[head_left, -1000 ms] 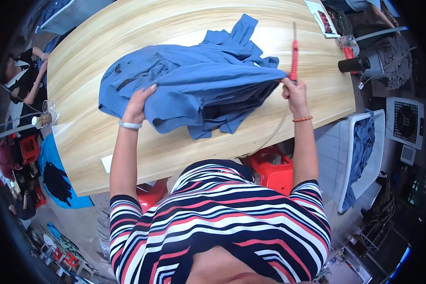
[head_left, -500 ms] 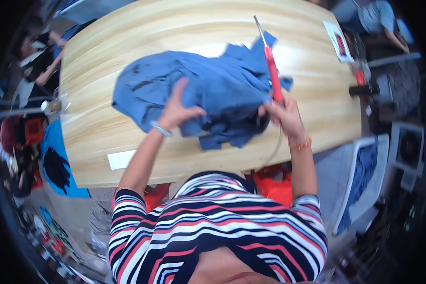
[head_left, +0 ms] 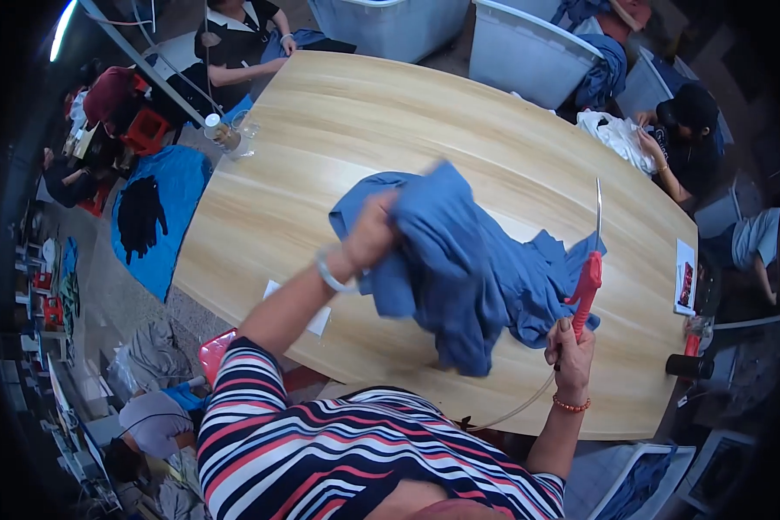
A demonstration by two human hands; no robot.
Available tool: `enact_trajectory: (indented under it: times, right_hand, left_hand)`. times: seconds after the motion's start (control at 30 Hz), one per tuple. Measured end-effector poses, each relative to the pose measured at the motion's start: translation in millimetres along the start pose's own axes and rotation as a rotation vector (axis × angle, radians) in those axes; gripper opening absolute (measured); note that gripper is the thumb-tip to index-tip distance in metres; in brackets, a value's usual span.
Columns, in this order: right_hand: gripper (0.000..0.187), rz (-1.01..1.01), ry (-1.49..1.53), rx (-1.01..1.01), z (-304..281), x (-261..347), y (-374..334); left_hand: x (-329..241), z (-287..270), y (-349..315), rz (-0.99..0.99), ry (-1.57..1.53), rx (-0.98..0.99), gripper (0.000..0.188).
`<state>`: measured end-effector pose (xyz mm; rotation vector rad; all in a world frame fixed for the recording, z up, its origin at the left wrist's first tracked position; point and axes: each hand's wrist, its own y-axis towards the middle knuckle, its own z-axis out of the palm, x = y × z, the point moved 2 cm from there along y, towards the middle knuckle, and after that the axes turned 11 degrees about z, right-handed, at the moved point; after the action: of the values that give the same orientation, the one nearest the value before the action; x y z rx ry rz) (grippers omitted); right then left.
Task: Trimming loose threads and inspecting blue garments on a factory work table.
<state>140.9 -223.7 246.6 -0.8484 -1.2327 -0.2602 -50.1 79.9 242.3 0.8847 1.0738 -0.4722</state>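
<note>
A blue cloth garment (head_left: 464, 260) lies bunched on the wooden table in front of me. My left hand (head_left: 371, 232) is closed on its left part and holds a fold up off the table; the lifted cloth is blurred by motion. The right end of the garment rests on the tabletop. At the right, my right hand (head_left: 572, 354) grips a red air blow gun (head_left: 587, 290) with a long thin metal nozzle pointing away from me. A pale hose (head_left: 518, 409) runs from below that hand toward my body.
The wooden table (head_left: 321, 113) has a jar (head_left: 221, 132) at its far left and a black cylinder (head_left: 690, 366) at its right edge. A white paper (head_left: 319, 322) lies near my left arm. Grey bins (head_left: 529, 56) with blue cloth stand beyond. People work around the table.
My left hand has gone from spread over the garment to gripping and raising it. The blow gun stays in my right hand. The view has shifted, showing more beyond the table.
</note>
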Motion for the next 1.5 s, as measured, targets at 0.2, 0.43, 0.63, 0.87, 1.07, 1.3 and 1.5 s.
enact_trajectory:
  times: [0.2, 0.43, 0.63, 0.87, 1.07, 1.3, 1.5]
  right_hand:
    - [0.028, 0.136, -0.337, -0.164, 31, -8, 12]
    - [0.023, 0.128, -0.239, -0.190, 54, -36, 48]
    - [0.028, 0.142, -0.574, -0.432, 29, -68, 68]
    - [0.040, -0.070, -1.155, -0.541, 31, -132, 137]
    - [0.032, 0.100, -1.145, -0.435, -13, -169, 110]
    - [0.032, 0.155, -0.916, -0.024, -22, -136, 19]
    - [0.024, -0.323, -0.790, -0.672, -30, -91, 39]
  left_hand:
    - [-50, -147, 118, 0.150, 0.162, -0.276, 0.042]
    - [-14, -316, 168, 0.192, 0.907, -0.402, 0.086]
    - [104, -126, -2, 0.095, 1.074, 0.381, 0.066]
    - [157, -71, -131, -0.032, 1.324, 0.489, 0.048]
    - [146, -74, -157, -0.056, 0.933, 0.621, 0.015]
    - [76, -132, -150, -0.281, 0.840, 0.444, 0.014]
    - [87, -139, -51, -0.039, 1.296, 0.265, 0.027]
